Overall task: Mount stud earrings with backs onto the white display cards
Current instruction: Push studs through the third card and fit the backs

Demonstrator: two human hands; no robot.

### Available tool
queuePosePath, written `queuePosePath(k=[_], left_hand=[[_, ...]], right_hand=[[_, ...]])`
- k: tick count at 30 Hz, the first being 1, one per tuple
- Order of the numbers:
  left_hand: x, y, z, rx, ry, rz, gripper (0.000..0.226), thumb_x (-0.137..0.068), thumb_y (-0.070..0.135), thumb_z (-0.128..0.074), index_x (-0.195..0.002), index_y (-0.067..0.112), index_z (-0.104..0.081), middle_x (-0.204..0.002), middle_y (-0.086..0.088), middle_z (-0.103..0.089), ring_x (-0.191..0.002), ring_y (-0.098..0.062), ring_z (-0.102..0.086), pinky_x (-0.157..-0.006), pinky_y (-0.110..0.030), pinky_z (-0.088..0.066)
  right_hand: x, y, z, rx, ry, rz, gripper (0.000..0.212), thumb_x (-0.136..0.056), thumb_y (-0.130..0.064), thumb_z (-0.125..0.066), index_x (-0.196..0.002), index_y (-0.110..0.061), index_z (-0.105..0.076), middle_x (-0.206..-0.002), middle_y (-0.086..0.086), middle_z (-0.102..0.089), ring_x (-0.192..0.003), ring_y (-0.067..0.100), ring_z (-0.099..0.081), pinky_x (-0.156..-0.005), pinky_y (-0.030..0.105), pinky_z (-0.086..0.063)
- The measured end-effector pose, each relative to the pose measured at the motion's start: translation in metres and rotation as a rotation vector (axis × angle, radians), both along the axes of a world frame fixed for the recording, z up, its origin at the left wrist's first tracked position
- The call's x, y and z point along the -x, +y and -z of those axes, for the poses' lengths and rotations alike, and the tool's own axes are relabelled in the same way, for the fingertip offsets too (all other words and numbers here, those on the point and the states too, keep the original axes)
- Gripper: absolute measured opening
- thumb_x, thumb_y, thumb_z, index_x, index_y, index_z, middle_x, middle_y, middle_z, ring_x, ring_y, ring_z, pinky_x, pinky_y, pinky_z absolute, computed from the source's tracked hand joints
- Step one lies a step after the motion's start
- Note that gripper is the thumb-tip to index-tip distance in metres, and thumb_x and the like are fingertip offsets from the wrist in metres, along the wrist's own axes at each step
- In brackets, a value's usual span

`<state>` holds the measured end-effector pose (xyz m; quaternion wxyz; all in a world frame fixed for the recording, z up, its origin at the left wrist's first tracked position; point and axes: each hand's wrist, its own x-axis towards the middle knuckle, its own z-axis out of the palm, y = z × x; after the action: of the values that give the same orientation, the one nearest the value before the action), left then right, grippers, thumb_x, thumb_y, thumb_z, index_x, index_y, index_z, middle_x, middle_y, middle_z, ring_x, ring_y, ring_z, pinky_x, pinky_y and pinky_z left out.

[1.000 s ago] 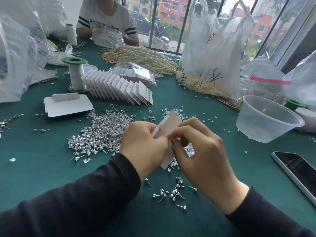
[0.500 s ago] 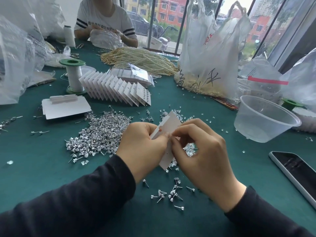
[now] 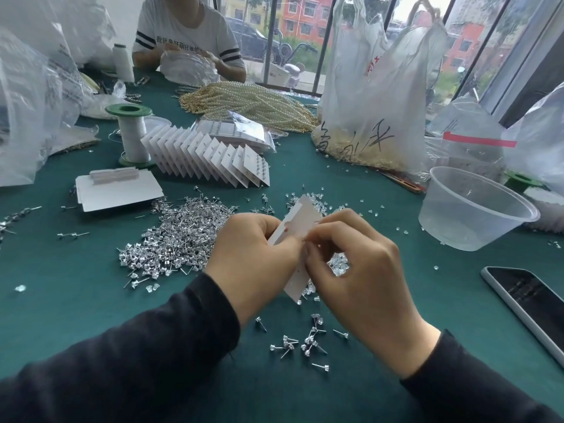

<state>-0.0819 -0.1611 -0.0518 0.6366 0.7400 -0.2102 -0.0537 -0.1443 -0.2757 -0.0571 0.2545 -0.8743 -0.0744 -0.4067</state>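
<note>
My left hand (image 3: 253, 257) grips a white display card (image 3: 300, 222), held edge-on above the green table. My right hand (image 3: 357, 270) pinches at the card's right face with thumb and forefinger; what it pinches is too small to tell. A big pile of silver stud earrings (image 3: 180, 239) lies left of my hands. A few loose studs (image 3: 305, 343) lie below them. Clear earring backs (image 3: 317, 199) are scattered behind the card. A fanned row of filled cards (image 3: 207, 157) stands further back.
A clear plastic tub (image 3: 470, 209) sits at right, with a phone (image 3: 531, 303) nearer me. A flat white card stack (image 3: 116, 190) and a green-capped thread spool (image 3: 131, 132) are at left. Plastic bags, pearl strands (image 3: 250, 105) and a person (image 3: 186, 35) fill the far side.
My hands stay together on the card with only small finger movements. The view has tilted slightly, nothing else has moved.
</note>
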Motion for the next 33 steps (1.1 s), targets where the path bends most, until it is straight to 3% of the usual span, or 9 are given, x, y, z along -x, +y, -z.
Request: queuePosePath(k=[4,6,11,14,17,21,24,28,33], left_hand=[[-0.003,0.006,-0.019,0.165,0.228,0.351,0.044,-0.07,0.047,-0.068,-0.068,0.003,-0.069,-0.064,-0.007,-0.067,-0.059,-0.018,-0.063,-0.054,-0.027,-0.053],[-0.009,0.014,-0.032,0.099,0.279,0.493,0.051,-0.064,0.056,-0.059,-0.069,0.006,-0.072,-0.067,-0.004,-0.071,-0.06,-0.016,-0.065,-0.054,-0.024,-0.055],[-0.024,0.041,-0.039,-0.764,-0.159,0.575,0.02,-0.067,0.035,-0.076,-0.066,0.017,-0.069,-0.053,0.003,-0.066,-0.043,-0.008,-0.058,-0.042,-0.016,-0.042],[-0.018,0.038,-0.032,-0.973,-0.272,0.559,0.016,-0.061,0.032,-0.08,-0.065,0.023,-0.068,-0.057,0.003,-0.068,-0.049,-0.007,-0.061,-0.049,-0.015,-0.045],[-0.017,0.035,-0.026,-1.026,-0.334,0.556,0.015,-0.062,0.031,-0.078,-0.066,0.021,-0.068,-0.059,0.006,-0.067,-0.054,-0.005,-0.061,-0.051,-0.012,-0.043],[-0.018,0.035,-0.026,-0.992,-0.374,0.577,0.012,-0.066,0.028,-0.074,-0.061,0.022,-0.066,-0.051,0.01,-0.058,-0.047,0.001,-0.052,-0.052,-0.014,-0.043],[-0.015,0.03,-0.032,-0.773,-0.343,0.536,0.013,-0.071,0.023,-0.073,-0.062,0.02,-0.065,-0.052,0.01,-0.059,-0.046,0.003,-0.051,-0.05,-0.011,-0.04],[-0.01,0.024,-0.038,-0.325,-0.291,0.313,0.008,-0.072,0.015,-0.072,-0.067,0.018,-0.067,-0.052,0.01,-0.062,-0.047,-0.001,-0.054,-0.047,-0.011,-0.043],[-0.004,0.021,-0.038,-0.126,-0.426,0.088,0.01,-0.072,0.013,-0.072,-0.068,0.019,-0.065,-0.054,0.011,-0.06,-0.046,-0.002,-0.052,-0.049,-0.011,-0.041]], right_hand=[[0.0,-0.01,-0.006,-0.065,-0.057,0.023,0.004,-0.079,-0.001,-0.061,-0.075,-0.002,-0.062,-0.077,0.006,-0.058,-0.067,0.014,-0.055,-0.064,0.021,-0.047],[0.001,-0.016,-0.008,-0.17,-0.063,0.018,0.005,-0.08,-0.001,-0.059,-0.078,-0.006,-0.06,-0.08,0.003,-0.057,-0.073,0.013,-0.056,-0.068,0.019,-0.048],[0.001,-0.022,-0.013,-0.639,0.105,-0.085,0.016,-0.088,0.001,-0.057,-0.083,-0.015,-0.058,-0.083,0.01,-0.063,-0.071,0.007,-0.061,-0.063,0.012,-0.048],[0.0,-0.022,-0.011,-0.927,0.215,-0.168,0.012,-0.088,0.0,-0.055,-0.085,-0.011,-0.061,-0.08,0.009,-0.066,-0.07,0.013,-0.063,-0.059,0.018,-0.051],[-0.003,-0.024,-0.011,-1.119,0.255,-0.246,0.008,-0.083,-0.005,-0.059,-0.09,-0.007,-0.063,-0.082,0.007,-0.069,-0.076,0.018,-0.065,-0.069,0.03,-0.057],[-0.002,-0.026,-0.016,-1.374,0.296,-0.408,0.019,-0.07,-0.008,-0.059,-0.088,-0.003,-0.064,-0.08,0.008,-0.072,-0.073,0.019,-0.068,-0.071,0.035,-0.059],[-0.001,-0.026,-0.018,-1.524,0.388,-0.508,0.02,-0.068,-0.005,-0.057,-0.086,0.0,-0.066,-0.085,0.014,-0.071,-0.075,0.025,-0.068,-0.072,0.041,-0.059],[0.001,-0.022,-0.02,-1.5,0.514,-0.602,0.034,-0.072,-0.004,-0.053,-0.104,0.005,-0.061,-0.103,0.021,-0.067,-0.088,0.03,-0.067,-0.073,0.041,-0.058],[0.005,-0.013,-0.02,-1.403,0.598,-0.662,0.037,-0.071,0.004,-0.059,-0.107,0.003,-0.064,-0.107,0.022,-0.067,-0.09,0.03,-0.067,-0.073,0.041,-0.058]])
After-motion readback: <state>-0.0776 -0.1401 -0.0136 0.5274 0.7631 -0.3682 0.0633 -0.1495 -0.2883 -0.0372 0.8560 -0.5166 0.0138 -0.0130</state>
